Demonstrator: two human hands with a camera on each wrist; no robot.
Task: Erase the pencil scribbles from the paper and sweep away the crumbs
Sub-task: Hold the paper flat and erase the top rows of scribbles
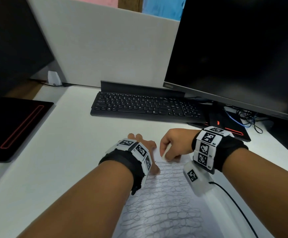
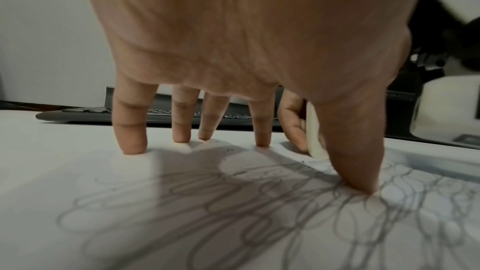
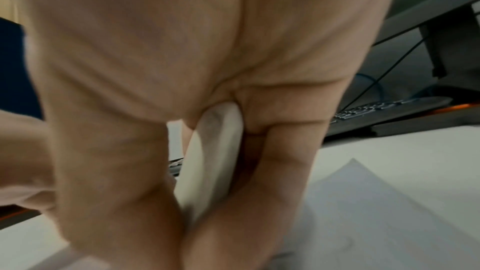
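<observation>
White desk (image 1: 67, 152) carries, from left to right, a black pad with a red outline (image 1: 17, 124), a black keyboard (image 1: 145, 107), and a dark monitor (image 1: 239, 48) above a tangle of cables (image 1: 250, 119). Nearest the viewer lies the paper (image 1: 165, 203), covered in looping pencil scribbles (image 1: 164, 189) except for a paler strip along its far edge.

Left hand (image 1: 139, 146): fingers straight and spread, tips (image 2: 132, 147) planted at the sheet's far left part, thumb pressing among the loops; it grips nothing and acts as an anchor. A few dark crumbs (image 2: 228, 149) lie just beyond the fingertips.

Right hand (image 1: 174, 143): thumb and curled fingers pinch a white eraser (image 1: 166, 151), whose lower end meets the sheet at the far edge of the scribbled field; the right wrist view shows it clamped between thumb and fingers (image 3: 207, 161).

Judged step: rubbing out the far rows, most of the sheet remaining. Good practice is probably to keep the anchoring hand near the stroke so the paper cannot buckle, to rub in short strokes away from it, and to work row by row toward the viewer. Crumbs are best swept once the marks are gone, lest graphite smear.

Containers: none is visible on the desk.
</observation>
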